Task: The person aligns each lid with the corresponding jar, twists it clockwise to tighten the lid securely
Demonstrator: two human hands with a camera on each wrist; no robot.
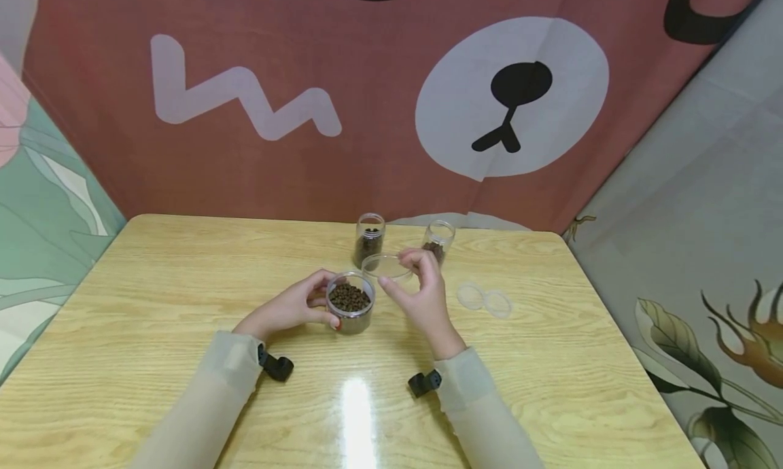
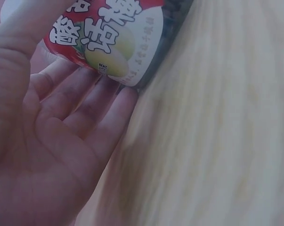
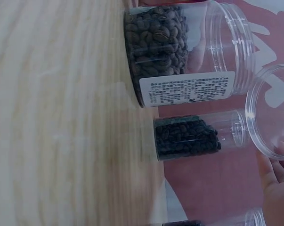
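Where the wide jar (image 1: pixel 355 323) stands, head view: on the table (image 1: pixel 153 285), upright, mouth facing up, long axis vertical; brown beans (image 1: pixel 349 297) inside.
Left hand (image 1: pixel 293 304), head view: grips the wide jar from its left side, thumb in front, fingers behind.
Right hand (image 1: pixel 422 296), head view: pinches the clear lid (image 1: pixel 387 266) at its edge.
Lid position, head view: just beside the jar mouth, on its far right, tilted relative to it; contact cannot be told.
Background jars, head view: left tall jar (image 1: pixel 369 245) and right tall jar (image 1: pixel 441 232), both upright near the far edge.
Clear discs (image 1: pixel 470 296), head view: two, flat, side by side, right of the right hand.
Red-and-white label (image 2: pixel 111 37), left wrist view: on the jar wall, slanted in frame; fingers touch the wall beside it.
Jar axis, right wrist view: sideways in the turned frame, base left at the tabletop, mouth toward picture right.
White label (image 3: pixel 186 88), right wrist view: on the jar's side, lengthwise along the axis.
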